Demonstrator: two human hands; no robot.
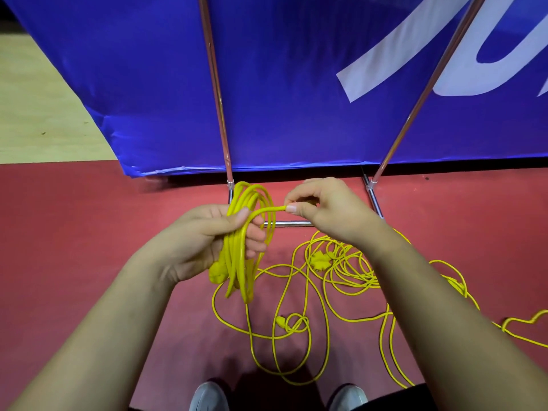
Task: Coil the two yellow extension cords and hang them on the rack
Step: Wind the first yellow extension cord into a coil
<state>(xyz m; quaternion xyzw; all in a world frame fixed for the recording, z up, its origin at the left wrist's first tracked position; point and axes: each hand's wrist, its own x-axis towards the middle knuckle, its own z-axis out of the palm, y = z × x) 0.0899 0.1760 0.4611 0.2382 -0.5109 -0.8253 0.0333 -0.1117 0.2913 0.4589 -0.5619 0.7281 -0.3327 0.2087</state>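
Note:
My left hand (207, 235) grips a bundle of several loops of yellow extension cord (241, 253), held upright above the floor, with a yellow plug (218, 274) hanging at the bundle's bottom left. My right hand (326, 207) pinches the same cord just right of the bundle, thumb and forefinger closed on the strand (271, 210). The loose rest of the yellow cords (335, 271) lies tangled on the red floor below and to the right, with a connector (320, 260) in the middle and another plug (281, 321) nearer my feet.
A chrome rack frame (221, 114) with two slanted poles and a low crossbar (292, 223) stands right in front of me. A blue banner (296, 84) hangs behind it. My grey shoes (207, 396) show at the bottom edge. Pale wooden floor (35, 114) lies far left.

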